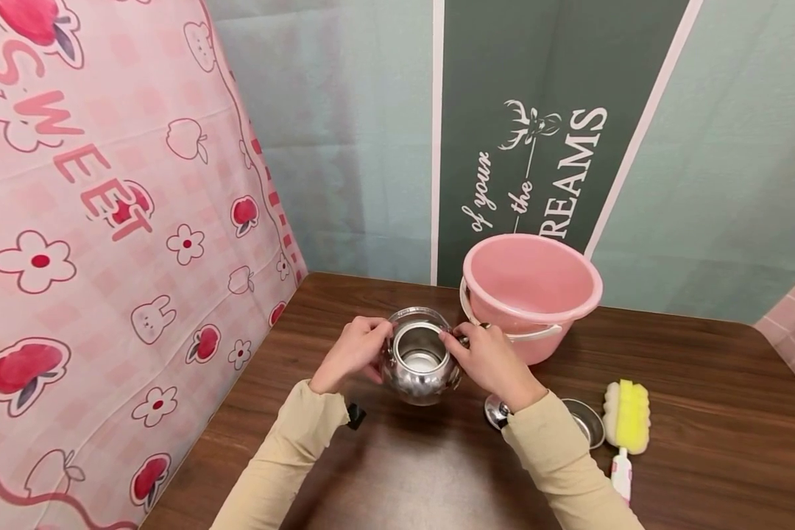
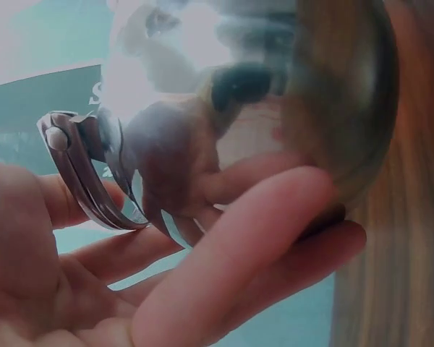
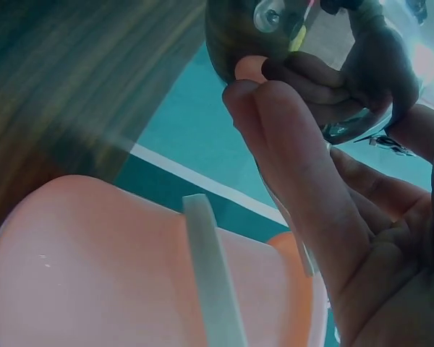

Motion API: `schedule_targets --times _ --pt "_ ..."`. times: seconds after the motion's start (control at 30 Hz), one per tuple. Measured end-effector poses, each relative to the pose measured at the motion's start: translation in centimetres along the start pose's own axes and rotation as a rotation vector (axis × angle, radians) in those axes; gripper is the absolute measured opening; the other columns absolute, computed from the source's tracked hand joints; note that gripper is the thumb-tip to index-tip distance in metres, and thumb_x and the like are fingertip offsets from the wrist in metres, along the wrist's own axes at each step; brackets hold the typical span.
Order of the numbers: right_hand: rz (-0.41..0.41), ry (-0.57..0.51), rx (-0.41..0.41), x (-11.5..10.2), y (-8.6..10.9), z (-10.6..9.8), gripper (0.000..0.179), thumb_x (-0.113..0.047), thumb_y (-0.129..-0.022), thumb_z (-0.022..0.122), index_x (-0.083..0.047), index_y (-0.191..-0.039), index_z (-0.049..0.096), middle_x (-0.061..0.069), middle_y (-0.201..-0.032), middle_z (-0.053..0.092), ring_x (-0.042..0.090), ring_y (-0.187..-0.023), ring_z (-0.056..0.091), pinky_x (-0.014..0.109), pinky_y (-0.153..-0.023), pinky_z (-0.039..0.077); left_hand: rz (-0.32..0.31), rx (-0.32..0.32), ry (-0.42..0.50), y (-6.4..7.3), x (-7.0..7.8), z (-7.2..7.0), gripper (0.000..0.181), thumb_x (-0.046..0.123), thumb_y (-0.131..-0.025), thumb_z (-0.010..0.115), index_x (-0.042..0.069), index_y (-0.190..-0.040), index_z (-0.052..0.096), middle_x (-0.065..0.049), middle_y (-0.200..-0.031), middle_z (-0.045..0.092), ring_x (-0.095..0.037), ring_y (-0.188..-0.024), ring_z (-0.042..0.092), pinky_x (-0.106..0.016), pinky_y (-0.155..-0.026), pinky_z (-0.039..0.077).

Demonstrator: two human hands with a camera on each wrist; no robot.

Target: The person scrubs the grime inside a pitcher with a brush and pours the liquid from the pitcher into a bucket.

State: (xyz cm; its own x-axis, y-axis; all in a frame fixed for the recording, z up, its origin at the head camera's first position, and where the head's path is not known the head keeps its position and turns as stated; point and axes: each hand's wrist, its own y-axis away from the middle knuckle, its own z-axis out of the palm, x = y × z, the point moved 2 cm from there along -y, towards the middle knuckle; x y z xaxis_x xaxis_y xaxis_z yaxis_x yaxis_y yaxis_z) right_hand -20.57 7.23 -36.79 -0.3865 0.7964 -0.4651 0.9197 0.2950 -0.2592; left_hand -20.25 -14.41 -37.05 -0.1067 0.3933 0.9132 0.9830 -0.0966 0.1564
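Observation:
A shiny steel teapot (image 1: 420,389) without its lid is between my two hands, its round mouth facing up toward the head camera. My left hand (image 1: 358,346) grips its left side, and in the left wrist view the fingers (image 2: 246,246) curve along the polished body, near a folding handle (image 2: 87,181). From the right, my right hand (image 1: 493,361) holds it with the thumb by the rim. The right wrist view has the fingers (image 3: 296,152) against the teapot wall. Whether its base touches the table cannot be told.
Behind my right hand stands a pink bucket (image 1: 536,287) with a white handle. A small lid (image 1: 496,411) and a steel bowl (image 1: 584,425), partly hidden by my sleeve, lie on the wooden table (image 1: 709,412). Farther right is a yellow-and-white sponge brush (image 1: 628,423). A black object (image 1: 355,416) sits by my left cuff.

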Motion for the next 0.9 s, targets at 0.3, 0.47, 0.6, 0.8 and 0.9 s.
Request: schedule_targets --times 0.3,0.47,0.6,0.8,0.9 --pt "-0.043 0.051 -0.011 0.9 0.5 1.2 0.032 -0.035 -0.095 0.058 -0.006 -0.084 0.067 0.002 -0.063 0.058 0.021 -0.06 0.057 0.037 -0.061 0.046 0.005 -0.049 -0.024 -0.3 -1.4 1.1 0.026 0.019 -0.09 0.041 0.006 -0.08 0.06 -0.004 -0.064 0.049 -0.025 -0.042 0.06 -0.046 -0.047 0.055" --pt "-0.027 0.064 -0.063 1.5 0.8 1.8 0.031 -0.033 -0.096 0.056 -0.006 -0.086 0.065 0.004 -0.065 0.059 0.028 -0.071 0.064 0.041 -0.067 0.049 -0.003 -0.06 -0.032 -0.6 -2.2 1.8 0.025 0.018 -0.089 0.04 0.007 -0.078 0.059 -0.005 -0.068 0.05 -0.025 -0.043 0.061 -0.043 -0.046 0.055" --pt "-0.008 0.069 -0.114 2.0 1.0 2.2 0.029 -0.033 -0.097 0.055 -0.006 -0.088 0.063 0.005 -0.067 0.06 0.032 -0.081 0.065 0.043 -0.073 0.049 -0.023 -0.065 -0.017 -0.6 -2.6 2.4 0.023 0.017 -0.088 0.04 0.007 -0.078 0.058 -0.008 -0.074 0.055 -0.025 -0.045 0.06 -0.043 -0.046 0.055" --pt "0.0 0.075 -0.143 2.2 1.1 2.6 0.03 -0.033 -0.098 0.054 -0.006 -0.089 0.063 0.005 -0.069 0.06 0.036 -0.085 0.065 0.046 -0.076 0.049 -0.038 -0.07 -0.002 -0.5 -3.2 2.8 0.022 0.018 -0.089 0.039 0.007 -0.077 0.055 -0.007 -0.072 0.055 -0.024 -0.045 0.06 -0.044 -0.046 0.055" --pt "0.0 0.077 -0.143 2.3 1.2 2.7 0.029 -0.032 -0.097 0.054 -0.006 -0.087 0.062 0.003 -0.067 0.057 0.034 -0.082 0.064 0.044 -0.073 0.049 -0.037 -0.073 0.007 -0.5 -3.4 3.0 0.022 0.018 -0.089 0.04 0.007 -0.077 0.055 -0.007 -0.071 0.055 -0.023 -0.044 0.059 -0.044 -0.045 0.054"
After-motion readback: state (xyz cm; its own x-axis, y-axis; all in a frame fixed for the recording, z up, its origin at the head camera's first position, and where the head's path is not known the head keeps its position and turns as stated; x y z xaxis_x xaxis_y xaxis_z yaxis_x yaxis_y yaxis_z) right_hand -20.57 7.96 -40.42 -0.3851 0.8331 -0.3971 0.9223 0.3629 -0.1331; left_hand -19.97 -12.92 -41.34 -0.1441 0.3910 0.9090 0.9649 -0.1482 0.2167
